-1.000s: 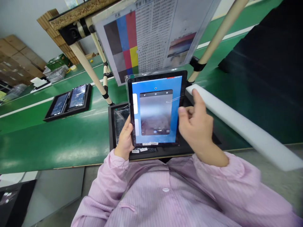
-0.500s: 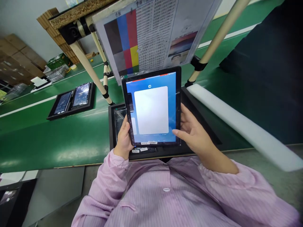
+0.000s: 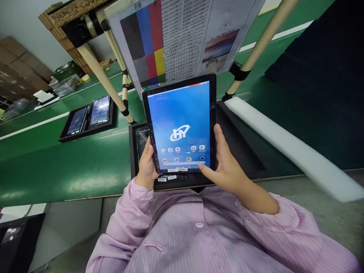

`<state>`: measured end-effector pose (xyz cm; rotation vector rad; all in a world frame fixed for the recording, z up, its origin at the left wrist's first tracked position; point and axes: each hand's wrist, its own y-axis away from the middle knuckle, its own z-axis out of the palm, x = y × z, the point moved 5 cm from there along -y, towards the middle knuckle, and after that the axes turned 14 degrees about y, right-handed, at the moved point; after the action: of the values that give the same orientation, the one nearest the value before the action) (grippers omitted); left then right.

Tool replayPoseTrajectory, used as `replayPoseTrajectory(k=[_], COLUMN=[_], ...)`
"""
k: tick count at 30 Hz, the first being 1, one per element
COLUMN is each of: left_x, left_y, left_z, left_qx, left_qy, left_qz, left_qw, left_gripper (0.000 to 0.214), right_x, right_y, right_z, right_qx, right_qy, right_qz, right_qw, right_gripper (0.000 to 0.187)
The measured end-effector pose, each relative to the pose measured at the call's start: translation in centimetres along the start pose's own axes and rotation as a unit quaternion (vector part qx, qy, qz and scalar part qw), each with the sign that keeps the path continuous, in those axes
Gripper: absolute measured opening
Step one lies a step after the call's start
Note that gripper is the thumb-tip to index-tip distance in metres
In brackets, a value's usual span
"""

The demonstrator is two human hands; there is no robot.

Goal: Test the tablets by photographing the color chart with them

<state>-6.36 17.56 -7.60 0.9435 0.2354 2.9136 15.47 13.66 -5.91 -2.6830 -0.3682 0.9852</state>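
A black-framed tablet point(image 3: 179, 113) is held up in front of me, its lit screen showing a blue home page with a white HY logo and app icons. My left hand point(image 3: 147, 167) grips its lower left edge, thumb at the frame and fingers hidden behind. At the right edge my right hand point(image 3: 226, 167) closes round the side, and its thumb lies on the lower right of the screen. Beneath the tablet is a black foam tray point(image 3: 241, 151). Another tablet point(image 3: 170, 178) lies in that tray, mostly covered by the held one.
On the green conveyor point(image 3: 85, 163) to the left, a second black tray point(image 3: 112, 120) holds two tablets. A printed chart point(image 3: 182, 38) hangs from a pipe frame point(image 3: 261, 45) ahead. A white foam strip point(image 3: 290, 148) slants along the right. Cardboard boxes point(image 3: 19, 76) stand far left.
The screen has switched from a large white card on blue to the home page with icons. My right thumb has moved left onto the bottom of the screen.
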Motion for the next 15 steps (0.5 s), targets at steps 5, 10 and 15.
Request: replayPoseTrajectory(k=[5, 10, 15], left_x=[0.0, 0.1, -0.9], left_y=[0.0, 0.0, 0.3], left_z=[0.0, 0.6, 1.2], left_qx=[-0.029, -0.030, -0.018], left_qy=[-0.011, 0.008, 0.002], left_qz=[0.008, 0.003, -0.035], left_qw=[0.999, 1.000, 0.999], left_gripper=[0.050, 0.055, 0.065], right_x=[0.2, 1.0, 1.5], right_y=[0.4, 0.1, -2.1], right_z=[0.3, 0.4, 0.8], right_qx=[0.011, 0.026, -0.017], right_qy=[-0.052, -0.161, -0.324], right_qz=[-0.012, 0.023, 0.067], right_qw=[0.999, 0.986, 0.944], right_gripper=[0.101, 0.094, 0.093])
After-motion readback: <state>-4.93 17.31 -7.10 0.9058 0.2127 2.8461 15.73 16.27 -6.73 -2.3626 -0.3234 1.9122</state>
